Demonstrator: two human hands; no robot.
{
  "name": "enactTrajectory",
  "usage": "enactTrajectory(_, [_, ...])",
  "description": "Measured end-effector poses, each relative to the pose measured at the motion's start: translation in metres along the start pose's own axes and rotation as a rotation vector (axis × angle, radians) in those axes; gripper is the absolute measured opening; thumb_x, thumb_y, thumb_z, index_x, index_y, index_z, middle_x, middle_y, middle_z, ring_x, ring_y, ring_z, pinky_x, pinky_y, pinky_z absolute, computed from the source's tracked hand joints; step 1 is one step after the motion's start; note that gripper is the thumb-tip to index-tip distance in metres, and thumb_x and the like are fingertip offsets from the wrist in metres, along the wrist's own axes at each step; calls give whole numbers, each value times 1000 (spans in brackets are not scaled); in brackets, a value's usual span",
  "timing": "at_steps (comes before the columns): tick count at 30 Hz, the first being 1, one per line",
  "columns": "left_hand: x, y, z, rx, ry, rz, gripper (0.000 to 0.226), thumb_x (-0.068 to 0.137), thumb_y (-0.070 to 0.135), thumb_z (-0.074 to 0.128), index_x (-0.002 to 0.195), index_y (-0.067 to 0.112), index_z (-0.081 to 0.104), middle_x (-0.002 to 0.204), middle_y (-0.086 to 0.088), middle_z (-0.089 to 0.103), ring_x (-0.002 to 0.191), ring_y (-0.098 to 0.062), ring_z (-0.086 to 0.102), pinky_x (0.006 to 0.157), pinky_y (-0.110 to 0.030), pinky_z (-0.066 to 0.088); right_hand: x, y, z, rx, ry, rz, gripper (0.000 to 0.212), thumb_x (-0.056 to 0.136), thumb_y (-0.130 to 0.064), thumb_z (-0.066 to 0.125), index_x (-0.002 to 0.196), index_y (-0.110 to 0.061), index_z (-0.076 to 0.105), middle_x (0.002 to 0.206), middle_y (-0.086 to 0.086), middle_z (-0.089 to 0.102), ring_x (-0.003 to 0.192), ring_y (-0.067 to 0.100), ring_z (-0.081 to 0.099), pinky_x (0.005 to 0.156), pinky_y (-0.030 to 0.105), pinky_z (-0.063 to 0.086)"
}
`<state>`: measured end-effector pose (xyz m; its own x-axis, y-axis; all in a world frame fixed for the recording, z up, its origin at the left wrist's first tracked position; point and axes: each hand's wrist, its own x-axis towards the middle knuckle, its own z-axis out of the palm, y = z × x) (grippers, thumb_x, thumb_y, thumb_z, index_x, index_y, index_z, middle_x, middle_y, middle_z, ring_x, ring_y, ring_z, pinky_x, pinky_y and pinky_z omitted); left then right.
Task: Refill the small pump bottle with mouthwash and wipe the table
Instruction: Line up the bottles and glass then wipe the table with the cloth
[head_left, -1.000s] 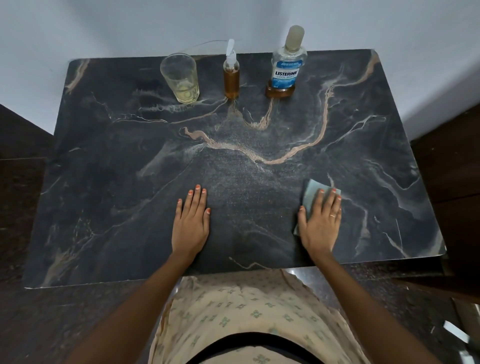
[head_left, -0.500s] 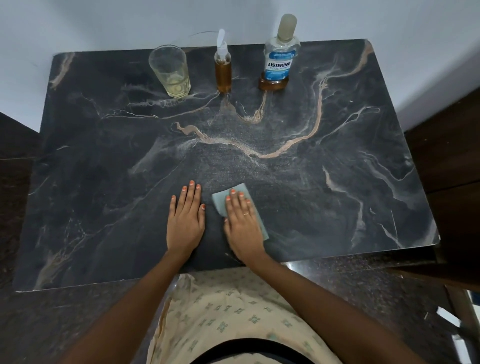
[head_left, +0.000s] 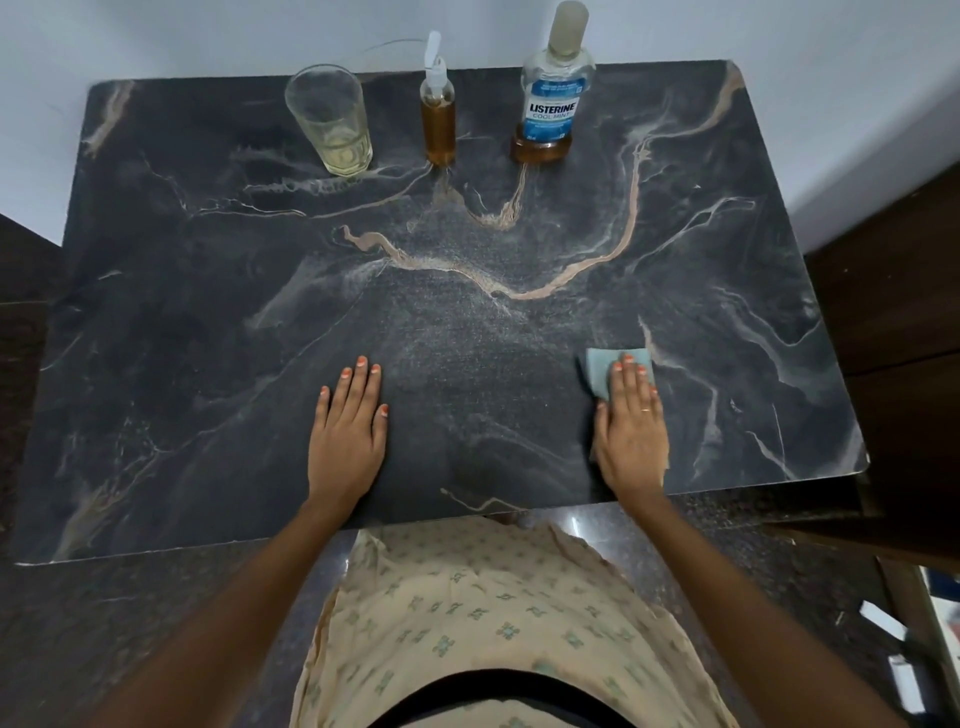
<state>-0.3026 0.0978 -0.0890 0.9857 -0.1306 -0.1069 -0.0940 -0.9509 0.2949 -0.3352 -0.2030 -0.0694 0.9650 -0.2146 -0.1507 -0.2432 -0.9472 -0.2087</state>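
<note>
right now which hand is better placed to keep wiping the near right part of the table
Right. The right hand lies flat on the cloth, pressing it to the table near its right edge. The left hand rests bare, flat on the marble, with nothing under it.

Bench (head_left: 519, 338) middle open before me, glass (head_left: 332, 122), pump bottle (head_left: 439, 117), mouthwash (head_left: 550, 104) lining far edge, gaps between them narrow

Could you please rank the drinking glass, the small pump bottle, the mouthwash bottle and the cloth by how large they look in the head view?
1. mouthwash bottle, tallest and broad.
2. drinking glass, shorter but wide.
3. small pump bottle, tall but slim.
cloth: unranked, as the right hand covers most of it.
</note>
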Motion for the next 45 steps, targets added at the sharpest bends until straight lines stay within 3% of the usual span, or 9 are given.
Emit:
enactTrajectory(5, [-4, -2, 1, 9, 6, -16, 57, 92, 37, 10, 143, 14, 20, 153, -3, 20, 140, -13, 12, 115, -38, 8, 7, -24, 5, 68, 24, 80, 48, 98, -17, 31, 142, -7, 16, 153, 11, 14, 142, 29, 6, 116, 39, 3])
enactTrajectory(10, [-4, -1, 1, 11, 9, -13, 57, 92, 36, 9, 144, 14, 18, 153, -3, 20, 140, -12, 11, 115, -37, 7, 1, -91, 22, 71, -59, -172, 48, 99, -22, 23, 143, -12, 7, 154, 7, 2, 138, 22, -14, 114, 34, -12])
enactTrajectory(14, [-4, -1, 1, 11, 13, -7, 58, 91, 36, 9, 143, 13, 19, 153, -4, 21, 141, -17, 16, 115, -37, 7, -12, -138, 31, 77, -143, -350, 49, 98, -21, 29, 143, -10, 13, 154, 7, 9, 142, 27, -1, 111, 34, -14])
enactTrajectory(19, [-4, -4, 2, 9, 9, 4, 58, 91, 35, 6, 144, 12, 17, 153, -4, 19, 140, -12, 10, 115, -37, 6, -41, -140, 34, -115, -117, -548, 46, 91, -29, 37, 135, -15, 40, 144, 0, 39, 134, 19, 34, 111, 34, 28])
enactTrajectory(22, [-4, -5, 2, 3, 14, 7, 55, 92, 32, 10, 144, 13, 17, 153, -3, 19, 139, -11, 9, 116, -37, 6, -54, -115, 29, -134, -144, -604, 47, 87, -29, 33, 129, -18, 48, 138, -4, 48, 129, 16, 42, 105, 33, 37])
enactTrajectory(27, [-4, -5, 3, 2, 8, 3, 56, 93, 34, 9, 144, 14, 16, 153, -2, 18, 141, -12, 11, 115, -35, 4, -48, -43, 16, -41, -97, -467, 50, 86, -13, 50, 134, -7, 39, 143, 8, 40, 132, 26, 36, 108, 45, 24])
enactTrajectory(34, [-3, -3, 4, -4, 12, -12, 51, 95, 29, 17, 144, 15, 16, 153, -1, 18, 141, -12, 11, 116, -35, 4, -18, -28, 10, 51, -12, -3, 49, 97, -17, 32, 143, -9, 15, 153, 9, 13, 142, 25, 6, 115, 36, 0])
enactTrajectory(38, [-3, -3, 4, 3, 9, -18, 52, 94, 30, 16, 144, 15, 16, 153, -2, 18, 141, -13, 12, 116, -36, 5, -28, -80, 22, 53, -81, -155, 49, 98, -18, 30, 143, -10, 12, 154, 7, 8, 141, 26, -2, 113, 37, -6])
enactTrajectory(45, [-3, -3, 3, -7, 13, -11, 57, 92, 37, 11, 144, 14, 19, 153, -2, 19, 141, -15, 15, 115, -39, 8, -47, -86, 21, -79, -141, -464, 48, 91, -25, 29, 135, -9, 38, 143, 6, 40, 133, 22, 35, 108, 41, 32])
